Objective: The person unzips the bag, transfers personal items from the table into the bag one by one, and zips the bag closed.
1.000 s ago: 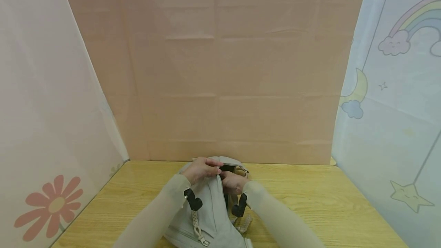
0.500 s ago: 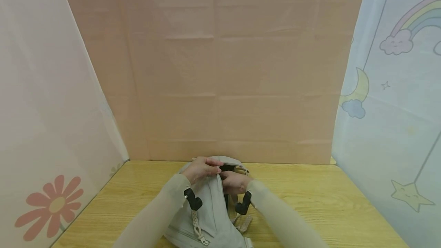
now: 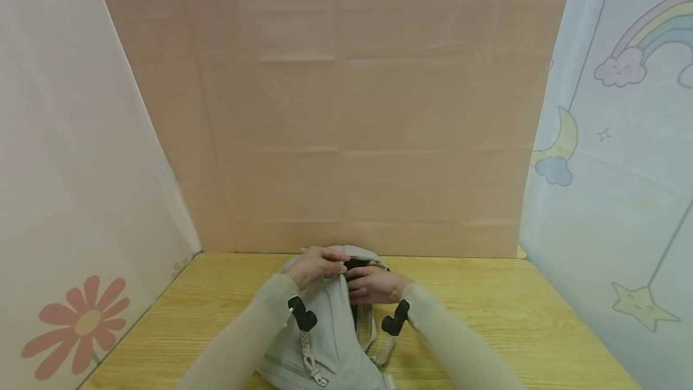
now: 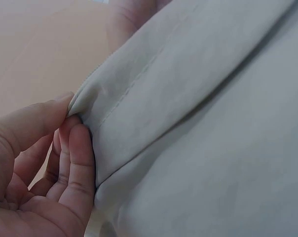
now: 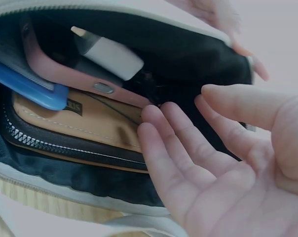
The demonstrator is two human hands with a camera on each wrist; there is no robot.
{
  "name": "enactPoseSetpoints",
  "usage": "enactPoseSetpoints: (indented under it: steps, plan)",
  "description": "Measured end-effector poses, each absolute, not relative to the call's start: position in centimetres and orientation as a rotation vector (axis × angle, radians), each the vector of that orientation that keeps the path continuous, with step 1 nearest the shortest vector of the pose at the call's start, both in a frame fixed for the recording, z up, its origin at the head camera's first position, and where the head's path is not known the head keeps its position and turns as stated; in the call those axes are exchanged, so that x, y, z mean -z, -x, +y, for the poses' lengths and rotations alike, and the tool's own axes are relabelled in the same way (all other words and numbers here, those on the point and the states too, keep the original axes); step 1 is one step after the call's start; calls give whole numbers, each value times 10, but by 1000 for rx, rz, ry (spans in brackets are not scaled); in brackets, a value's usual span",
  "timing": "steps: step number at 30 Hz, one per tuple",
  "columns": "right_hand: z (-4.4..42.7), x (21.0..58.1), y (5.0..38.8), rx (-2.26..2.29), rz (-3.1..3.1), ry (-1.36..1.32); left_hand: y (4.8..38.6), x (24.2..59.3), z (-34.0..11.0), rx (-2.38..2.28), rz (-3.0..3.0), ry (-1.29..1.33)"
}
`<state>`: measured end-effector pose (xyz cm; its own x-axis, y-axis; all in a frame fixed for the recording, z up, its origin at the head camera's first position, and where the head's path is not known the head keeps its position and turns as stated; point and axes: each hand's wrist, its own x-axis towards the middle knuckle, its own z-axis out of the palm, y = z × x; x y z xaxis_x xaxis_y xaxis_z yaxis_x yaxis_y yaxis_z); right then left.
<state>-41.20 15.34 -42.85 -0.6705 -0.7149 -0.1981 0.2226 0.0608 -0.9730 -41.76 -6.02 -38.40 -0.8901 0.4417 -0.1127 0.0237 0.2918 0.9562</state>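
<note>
A light grey fabric bag (image 3: 319, 333) with a zipped opening sits on the table. My left hand (image 3: 315, 268) pinches the zipper edge of the opening; in the left wrist view, thumb and fingertips clamp the cloth. My right hand (image 3: 379, 286) is at the opening, its fingers loosely bent and holding nothing. In the right wrist view its fingertips are over a tan wallet (image 5: 80, 118) with a black zipper edge. Near it inside lie a pink-edged flat item (image 5: 60, 74), a blue flat item (image 5: 28, 85) and a white block-like item (image 5: 114, 58). The bag's deeper inside is dark.
A braided cord (image 3: 308, 354) hangs on the bag's front, and a strap lies by its right side. Behind the wooden table (image 3: 476, 324) stands a brown paper-like backdrop (image 3: 346, 107). Patterned sheets hang on the left and right.
My right hand has drawn back a little to the right out of the bag's opening, and its fingers show more. The left hand has kept its hold on the edge.
</note>
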Motion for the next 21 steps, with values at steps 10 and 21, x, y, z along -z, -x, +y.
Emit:
enactPoseSetpoints:
  steps: [10, 21]
  plan:
    - [180, 414, 404, 1747, 1659, 477, 415, 383, -58, -1639, 2214, -409]
    - [213, 402, 390, 1765, 1616, 552, 407, 380, -51, -1676, 2193, -399]
